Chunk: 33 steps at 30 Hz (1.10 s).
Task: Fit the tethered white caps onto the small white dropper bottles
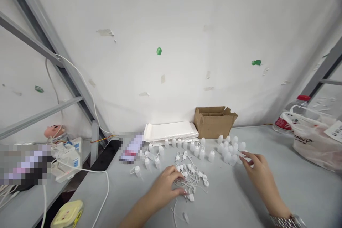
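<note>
My left hand (pixel 166 188) is over a loose pile of white caps (pixel 190 174) with thin cords attached. Its thumb and fingers are apart, the thumb touching or close beside a white cap (pixel 191 197). At the right, my right hand (pixel 257 171) has thumb and forefinger pinched at the edge of a cluster of small translucent bottles (pixel 227 149), on what looks like one bottle there. The fingertips partly hide it. Capped small bottles (pixel 202 154), several with cord loops, stand in the middle and left of the table. One bottle (pixel 150 155) lies on its side.
A cardboard box (pixel 215 124) and a stack of white padded sheets (pixel 171 130) rest against the wall. To the right are a plastic bag (pixel 315 142) and a red-capped bottle (pixel 283 123). A power strip (pixel 70 160), white cable (pixel 108 181) and yellow case (pixel 66 213) lie left.
</note>
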Motion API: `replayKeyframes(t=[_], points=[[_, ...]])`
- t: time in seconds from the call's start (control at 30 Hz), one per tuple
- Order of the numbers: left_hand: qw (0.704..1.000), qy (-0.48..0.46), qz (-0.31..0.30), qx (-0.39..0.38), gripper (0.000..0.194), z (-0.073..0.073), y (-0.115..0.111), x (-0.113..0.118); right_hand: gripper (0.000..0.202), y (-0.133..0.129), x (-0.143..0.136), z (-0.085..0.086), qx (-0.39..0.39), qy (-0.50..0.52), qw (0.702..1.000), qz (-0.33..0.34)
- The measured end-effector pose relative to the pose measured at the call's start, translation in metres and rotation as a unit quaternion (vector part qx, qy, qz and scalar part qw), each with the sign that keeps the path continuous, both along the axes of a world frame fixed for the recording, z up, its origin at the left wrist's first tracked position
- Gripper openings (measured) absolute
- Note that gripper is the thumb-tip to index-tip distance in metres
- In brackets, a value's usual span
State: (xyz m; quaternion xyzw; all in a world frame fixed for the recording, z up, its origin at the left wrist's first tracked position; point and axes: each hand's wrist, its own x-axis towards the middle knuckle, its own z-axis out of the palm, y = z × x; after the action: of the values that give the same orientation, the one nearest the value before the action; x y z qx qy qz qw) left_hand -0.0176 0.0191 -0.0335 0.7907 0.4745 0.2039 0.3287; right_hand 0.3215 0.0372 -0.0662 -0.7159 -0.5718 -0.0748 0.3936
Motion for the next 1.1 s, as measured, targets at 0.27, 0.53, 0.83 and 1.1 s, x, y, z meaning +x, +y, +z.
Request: replayKeyframes(t=[0.27, 0.53, 0.83, 1.1], points=[[0.99, 0.058, -0.018, 0.127, 0.027, -0.006, -0.002, 0.007, 0.041, 0.003, 0.002, -0.003, 0.02, 0.009, 1.0, 0.009], [0.979, 0.1, -0.017, 0.176, 0.021, -0.02, 0.003, 0.007, 0.04, 0.005, 0.004, -0.004, -0.004, 0.032, 0.999, 0.002], [0.99, 0.098, 0.022, 0.094, 0.016, -0.007, 0.003, 0.0, 0.039, 0.002, 0.002, 0.001, -0.047, 0.063, 0.997, -0.007], [0.993, 0.095, 0.011, 0.062, 0.02, -0.011, 0.004, -0.003, 0.035, 0.0, 0.002, 0.002, -0.047, 0.055, 0.997, -0.01]])
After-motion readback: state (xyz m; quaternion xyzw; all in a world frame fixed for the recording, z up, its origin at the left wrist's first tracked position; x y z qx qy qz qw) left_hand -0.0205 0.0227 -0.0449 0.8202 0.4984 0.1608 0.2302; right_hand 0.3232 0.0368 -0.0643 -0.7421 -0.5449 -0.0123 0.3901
